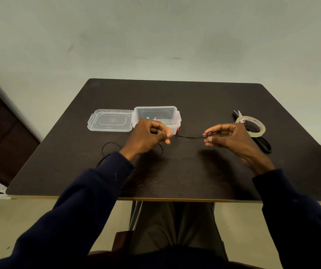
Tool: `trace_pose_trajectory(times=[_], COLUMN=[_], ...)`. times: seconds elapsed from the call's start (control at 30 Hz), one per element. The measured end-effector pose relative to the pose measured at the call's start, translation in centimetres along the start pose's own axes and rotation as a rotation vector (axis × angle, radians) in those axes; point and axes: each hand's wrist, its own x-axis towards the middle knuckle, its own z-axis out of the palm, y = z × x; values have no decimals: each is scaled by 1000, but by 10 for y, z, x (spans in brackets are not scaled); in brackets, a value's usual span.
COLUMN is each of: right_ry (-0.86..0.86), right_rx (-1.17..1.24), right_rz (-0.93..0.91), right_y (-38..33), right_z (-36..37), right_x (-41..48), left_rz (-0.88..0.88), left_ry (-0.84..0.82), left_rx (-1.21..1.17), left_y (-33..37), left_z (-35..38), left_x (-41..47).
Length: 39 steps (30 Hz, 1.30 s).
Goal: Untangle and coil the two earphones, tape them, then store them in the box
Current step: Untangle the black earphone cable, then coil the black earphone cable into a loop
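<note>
From the head view, a dark wooden table (175,171) is seen from above, with both hands raised over its middle. A thin black earphone cable (189,136) is stretched nearly taut between them. The left hand (148,135) is curled, its thumb and forefinger pinched on the cable's left end, just in front of the clear plastic box (156,113). The right hand (229,138) is pinched on the cable's other end, where a small loop (209,133) is formed at the fingertips; its remaining fingers are loosely curved. More of the black cable is seen lying on the table below the left wrist, in a loop (110,147) that is partly hidden by the dark blue sleeve (101,191). The box stands open, with small items inside (too blurred to be named), and its clear lid (110,120) is laid flat just beside it on the left. Well to the right, a roll of clear tape (250,126) is set on top of black-handled scissors (263,144).
</note>
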Motion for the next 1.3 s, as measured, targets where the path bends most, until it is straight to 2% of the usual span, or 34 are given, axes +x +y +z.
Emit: trace_pose_trajectory(times=[0.2, 0.33, 0.6, 0.7, 0.87, 1.0, 1.13, 1.23, 1.3], right_ry=[135, 164, 246, 237, 193, 199, 210, 219, 166], right_rx=[-12, 24, 162, 14, -495, -668, -705, -663, -575], right_rz=[-6, 5, -20, -23, -140, -212, -331, -422, -463], right_y=[9, 14, 16, 18, 21, 15, 11, 6, 0], right_z=[-14, -22, -24, -18, 1, 9, 16, 34, 56], right_x=[0, -2, 0, -2, -2, -2, 0, -3, -9], left_rz=[-57, -46, -59, -100, -14, 91, 44, -58, -128], left_ry=[-202, -98, -9, -69, -160, 36, 304, 287, 248], left_rx=[288, 367, 494, 440, 142, -69, -63, 51, 113], left_y=[-14, -27, -31, -27, -11, 10, 2, -24, -42], left_z=[-8, -14, -20, -24, -34, -71, -116, -134, -140], left_x=[-4, -8, -9, -8, -17, -29, -52, -76, -90])
